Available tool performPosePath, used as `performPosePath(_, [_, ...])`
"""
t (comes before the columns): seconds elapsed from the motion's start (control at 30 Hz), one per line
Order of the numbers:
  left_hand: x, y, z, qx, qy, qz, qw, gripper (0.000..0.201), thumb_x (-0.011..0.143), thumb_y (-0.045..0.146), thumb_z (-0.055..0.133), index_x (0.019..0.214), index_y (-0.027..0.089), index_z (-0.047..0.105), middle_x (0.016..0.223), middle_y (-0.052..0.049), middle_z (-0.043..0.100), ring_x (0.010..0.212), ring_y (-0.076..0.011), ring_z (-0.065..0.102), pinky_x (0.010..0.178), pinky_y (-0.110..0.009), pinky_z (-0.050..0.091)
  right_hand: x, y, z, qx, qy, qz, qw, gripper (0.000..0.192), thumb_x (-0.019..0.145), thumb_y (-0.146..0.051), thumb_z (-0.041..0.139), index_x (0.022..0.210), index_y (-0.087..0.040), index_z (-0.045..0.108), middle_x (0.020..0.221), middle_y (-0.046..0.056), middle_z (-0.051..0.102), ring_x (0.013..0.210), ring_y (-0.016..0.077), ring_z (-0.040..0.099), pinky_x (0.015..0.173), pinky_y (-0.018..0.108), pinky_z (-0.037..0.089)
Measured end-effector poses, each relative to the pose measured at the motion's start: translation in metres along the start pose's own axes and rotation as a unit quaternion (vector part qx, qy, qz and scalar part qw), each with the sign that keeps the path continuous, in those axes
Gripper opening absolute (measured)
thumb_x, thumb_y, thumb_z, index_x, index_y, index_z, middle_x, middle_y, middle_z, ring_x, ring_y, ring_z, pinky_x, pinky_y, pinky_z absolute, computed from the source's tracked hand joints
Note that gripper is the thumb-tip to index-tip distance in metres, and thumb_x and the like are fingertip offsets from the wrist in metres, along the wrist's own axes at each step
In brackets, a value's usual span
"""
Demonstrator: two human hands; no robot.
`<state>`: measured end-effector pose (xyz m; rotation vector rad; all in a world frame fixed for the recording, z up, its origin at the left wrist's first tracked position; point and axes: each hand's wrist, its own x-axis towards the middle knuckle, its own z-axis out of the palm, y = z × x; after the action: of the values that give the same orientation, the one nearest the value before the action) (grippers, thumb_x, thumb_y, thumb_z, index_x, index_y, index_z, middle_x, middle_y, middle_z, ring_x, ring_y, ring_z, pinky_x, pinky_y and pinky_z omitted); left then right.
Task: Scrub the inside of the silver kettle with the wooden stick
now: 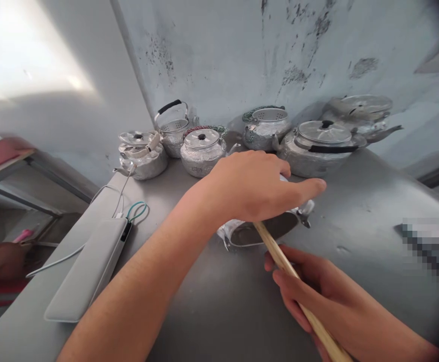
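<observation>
crowding behind left hand (253,186) gripping tipped kettle (259,232) and right hand (310,286) clutching stick (280,257): six kettles (202,151), power bank (87,269)

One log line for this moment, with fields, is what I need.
left hand: on tipped kettle | right hand: grips wooden stick, tip inside kettle | surface: metal table

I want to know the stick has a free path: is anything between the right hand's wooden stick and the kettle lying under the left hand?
Nothing visible: the wooden stick in the right hand reaches straight into the kettle, which the left hand covers from above.
</observation>
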<state>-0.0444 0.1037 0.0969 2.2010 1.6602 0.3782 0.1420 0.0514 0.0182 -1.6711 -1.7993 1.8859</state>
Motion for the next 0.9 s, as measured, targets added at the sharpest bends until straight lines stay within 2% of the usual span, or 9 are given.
performPosePath(0.2, [-0.001, 0.001, -0.002, 0.005, -0.015, 0.004, 1.000, 0.059, 0.099, 0.070, 0.038, 0.115, 0.029, 0.078, 0.114, -0.005, 0.076, 0.106, -0.0321, 0.066, 0.095, -0.044, 0.051, 0.009, 0.008, -0.004, -0.013, -0.055, -0.047, 0.997, 0.044, 0.096, -0.069, 0.053, 0.096, -0.025, 0.057, 0.056, -0.011, 0.047, 0.039, 0.0060, 0.042, 0.036, 0.016, 0.050])
performPosePath(0.4, [-0.003, -0.001, -0.001, 0.006, -0.010, 0.006, 1.000, 0.065, 0.097, 0.073, 0.036, 0.120, 0.029, 0.077, 0.124, -0.005, 0.074, 0.111, -0.0347, 0.066, 0.098, -0.046, 0.050, 0.010, 0.013, -0.003, -0.031, -0.050, -0.063, 0.996, 0.035, 0.104, -0.058, 0.049, 0.096, -0.024, 0.058, 0.060, -0.010, 0.049, 0.045, 0.0081, 0.045, 0.039, 0.018, 0.055])
performPosePath(0.63, [-0.006, 0.004, 0.000, 0.018, -0.003, 0.002, 1.000, 0.064, 0.098, 0.073, 0.036, 0.126, 0.032, 0.076, 0.136, -0.003, 0.071, 0.120, -0.0355, 0.063, 0.098, -0.045, 0.050, 0.011, 0.016, -0.004, -0.025, -0.048, -0.065, 0.996, 0.032, 0.108, -0.052, 0.047, 0.099, -0.023, 0.057, 0.059, -0.011, 0.050, 0.045, 0.0065, 0.045, 0.039, 0.016, 0.055])
performPosePath(0.9, [-0.007, 0.003, 0.000, 0.033, 0.003, 0.035, 0.999, 0.059, 0.098, 0.071, 0.043, 0.125, 0.032, 0.077, 0.129, -0.001, 0.075, 0.119, -0.0333, 0.064, 0.101, -0.046, 0.049, 0.017, 0.019, -0.005, 0.016, -0.078, -0.082, 0.993, 0.033, 0.109, -0.053, 0.044, 0.095, -0.024, 0.051, 0.055, -0.012, 0.052, 0.037, 0.0045, 0.045, 0.035, 0.014, 0.052])
